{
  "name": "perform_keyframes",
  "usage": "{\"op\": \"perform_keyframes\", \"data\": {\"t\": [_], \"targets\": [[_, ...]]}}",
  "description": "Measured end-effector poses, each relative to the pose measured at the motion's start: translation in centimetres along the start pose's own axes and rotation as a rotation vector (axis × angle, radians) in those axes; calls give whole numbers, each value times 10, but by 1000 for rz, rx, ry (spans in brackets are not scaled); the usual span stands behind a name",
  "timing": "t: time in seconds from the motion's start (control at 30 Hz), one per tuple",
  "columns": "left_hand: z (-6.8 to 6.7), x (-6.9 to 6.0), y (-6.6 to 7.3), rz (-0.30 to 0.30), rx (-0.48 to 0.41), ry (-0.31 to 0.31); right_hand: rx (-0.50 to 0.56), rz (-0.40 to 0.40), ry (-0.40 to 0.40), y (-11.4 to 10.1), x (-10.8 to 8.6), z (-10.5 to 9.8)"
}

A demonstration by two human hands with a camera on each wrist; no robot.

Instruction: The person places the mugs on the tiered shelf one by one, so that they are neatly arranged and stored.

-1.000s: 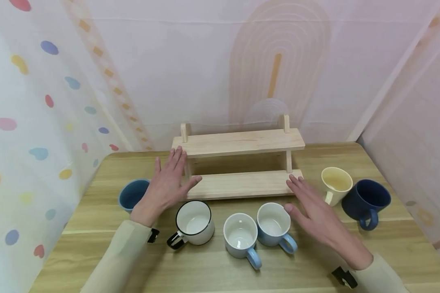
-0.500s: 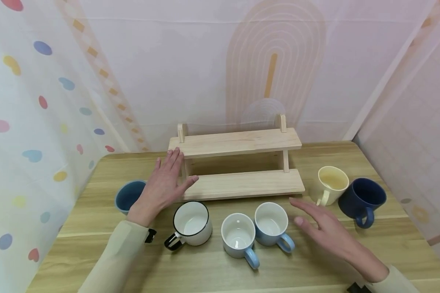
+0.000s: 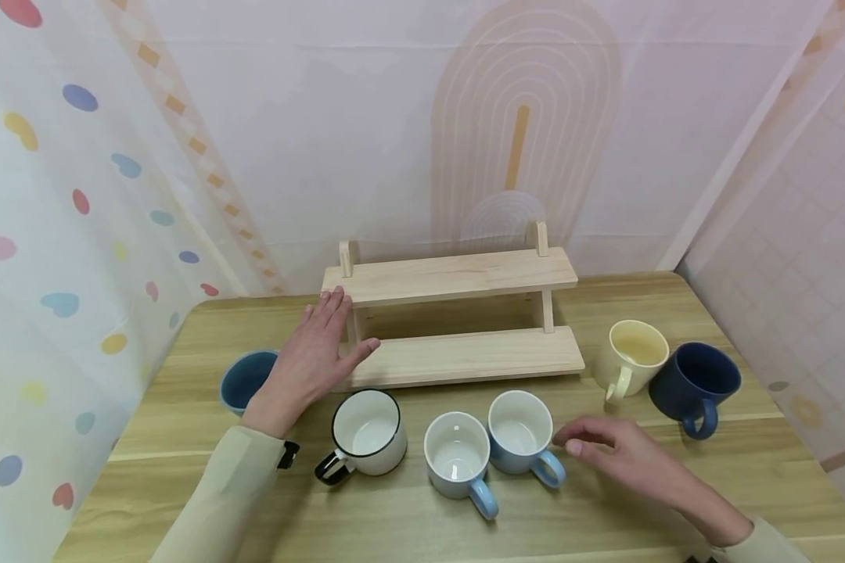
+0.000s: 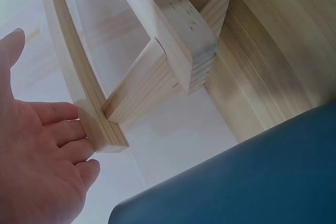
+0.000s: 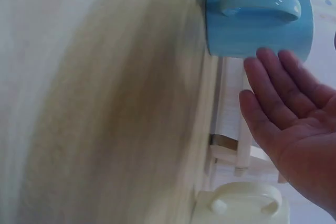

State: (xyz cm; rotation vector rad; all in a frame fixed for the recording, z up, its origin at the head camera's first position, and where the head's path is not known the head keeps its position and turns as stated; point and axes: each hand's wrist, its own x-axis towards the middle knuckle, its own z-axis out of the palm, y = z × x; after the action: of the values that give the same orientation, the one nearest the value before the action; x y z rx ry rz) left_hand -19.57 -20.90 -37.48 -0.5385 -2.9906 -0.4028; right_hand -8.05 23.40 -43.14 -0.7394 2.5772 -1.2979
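My left hand [image 3: 306, 367] rests its fingertips on the left end of the upper board of a two-tier wooden shelf [image 3: 458, 277]; in the left wrist view those fingers [image 4: 65, 129] lie against the board's edge. My right hand [image 3: 627, 457] is beside the right-hand light blue mug [image 3: 520, 432], its relaxed fingers close to the mug's side. Whether they touch it I cannot tell. In the right wrist view, the fingers [image 5: 273, 87] are loosely extended and hold nothing. A second light blue mug [image 3: 458, 457] stands just left of that one.
A white mug with black rim [image 3: 369, 432] stands before the shelf. Partly behind my left wrist is a blue cup [image 3: 242, 383]. To the right stand a pale yellow mug [image 3: 632, 360] and a navy mug [image 3: 695, 387]. A patterned curtain [image 3: 380, 117] hangs behind the table.
My right hand has left the shelf's lower right end and come down toward the right-hand light blue mug, its fingers bending somewhat. The left hand stays at the shelf.
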Motion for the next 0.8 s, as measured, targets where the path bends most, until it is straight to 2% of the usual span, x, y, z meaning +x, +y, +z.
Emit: {"op": "perform_keyframes", "data": {"t": [0.23,0.8], "targets": [[2,-1,-1,2,-17,15,118,-42,-104,6,1,5],[4,-3,-1,7,-23,25,418,-47,-283,11,6,19]]}}
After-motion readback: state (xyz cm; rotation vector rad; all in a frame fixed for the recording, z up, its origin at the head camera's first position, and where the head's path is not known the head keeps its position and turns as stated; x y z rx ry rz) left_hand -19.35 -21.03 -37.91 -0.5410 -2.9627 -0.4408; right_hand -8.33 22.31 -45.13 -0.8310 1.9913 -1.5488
